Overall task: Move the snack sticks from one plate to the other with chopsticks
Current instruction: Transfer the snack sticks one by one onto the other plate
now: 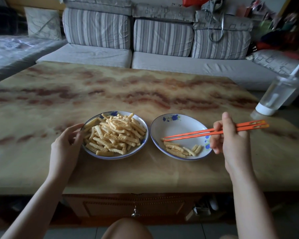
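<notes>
Head view: two plates side by side on counter [128, 87]. Grips left plate [110, 158] at its 9 o'clock rim with left hand [66, 145], curled fingertips partly hidden against heaped snack sticks [114, 133]. Pinches orange chopsticks [188, 135] in right hand [230, 135] at 3 o'clock of right plate [176, 126], shafts' middle hidden behind fingers. Touches tips to one stick at 9 o'clock inside, few more at 6 o'clock; cannot tell if pinched.

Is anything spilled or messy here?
Nothing stands out. The snack sticks all lie inside the left plate or the right plate, none on the table. The right hand holds the chopsticks over the right plate.
</notes>
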{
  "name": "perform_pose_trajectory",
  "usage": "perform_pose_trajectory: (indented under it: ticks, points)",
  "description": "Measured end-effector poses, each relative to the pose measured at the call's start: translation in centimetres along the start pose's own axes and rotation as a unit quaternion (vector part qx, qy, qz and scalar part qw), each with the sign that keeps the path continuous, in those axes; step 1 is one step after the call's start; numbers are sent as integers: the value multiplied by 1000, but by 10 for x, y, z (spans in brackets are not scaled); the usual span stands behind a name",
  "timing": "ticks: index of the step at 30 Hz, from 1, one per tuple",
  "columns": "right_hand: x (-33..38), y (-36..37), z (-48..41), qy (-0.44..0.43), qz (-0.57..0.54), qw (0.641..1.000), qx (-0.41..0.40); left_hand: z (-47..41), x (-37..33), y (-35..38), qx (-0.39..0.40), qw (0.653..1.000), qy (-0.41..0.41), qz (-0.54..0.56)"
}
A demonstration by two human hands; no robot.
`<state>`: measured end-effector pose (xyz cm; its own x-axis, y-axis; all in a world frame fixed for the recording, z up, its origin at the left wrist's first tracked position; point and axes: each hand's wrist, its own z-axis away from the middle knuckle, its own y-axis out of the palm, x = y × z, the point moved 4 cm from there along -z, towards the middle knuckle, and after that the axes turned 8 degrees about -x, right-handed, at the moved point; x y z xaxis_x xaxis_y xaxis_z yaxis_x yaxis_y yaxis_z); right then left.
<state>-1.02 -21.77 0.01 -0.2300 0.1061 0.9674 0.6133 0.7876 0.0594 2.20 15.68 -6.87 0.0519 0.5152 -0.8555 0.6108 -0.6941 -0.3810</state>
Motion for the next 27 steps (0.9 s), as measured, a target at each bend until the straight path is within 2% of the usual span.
perform_pose_trajectory:
  ticks: [6, 10, 19, 27]
  points:
    - [11, 8, 10, 18, -67, 997, -40, 0, 0, 0, -1, 1000, 3, -1]
    - [10, 24, 21, 40, -113, 993, -25, 0, -1, -1, -3, 1000, 8, -4]
    - [7, 54, 33, 46, -118, 991, 43, -1, 0, 0, -4, 1000, 10, -8]
    - [12, 12, 11, 23, -103, 994, -10, -3, 5, 1, -4, 1000, 13, -3]
